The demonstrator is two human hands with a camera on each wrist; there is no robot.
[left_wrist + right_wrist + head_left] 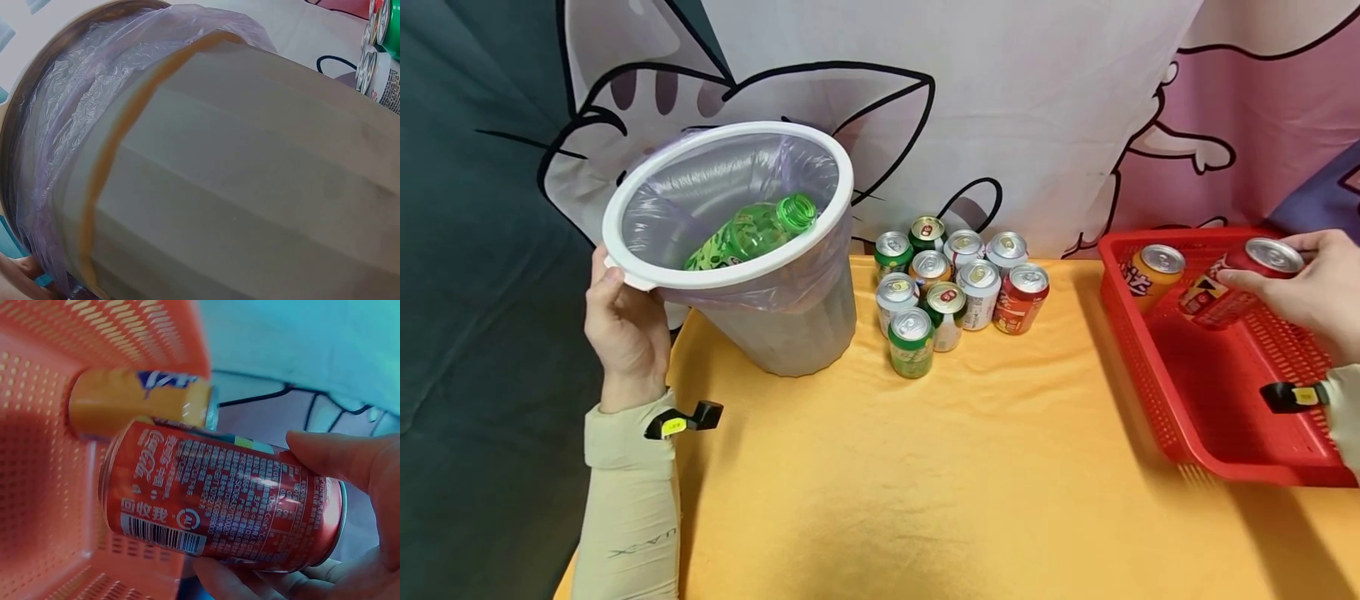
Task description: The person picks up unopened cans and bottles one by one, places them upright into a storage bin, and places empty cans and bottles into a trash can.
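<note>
My left hand [627, 337] grips the white rim of a grey trash bin [790, 337], which leans toward me and is lined with a thin purple bag. Inside the bin lies a green plastic bottle [752, 237], its neck near the rim. On the right, my right hand [1318, 287] holds a red Coca-Cola can [219, 494] around its upper part, tilted, over the red basket [1142, 367]. Beside that can, an orange can [1150, 271] stands in the basket's back left corner. The left wrist view shows mostly the bin's side and bag.
Several cans stand grouped on the yellow cloth between bin and basket, among them a green can [912, 346] in front and a red can [1021, 300] on the right. A printed curtain [1000, 100] hangs behind the table [940, 475].
</note>
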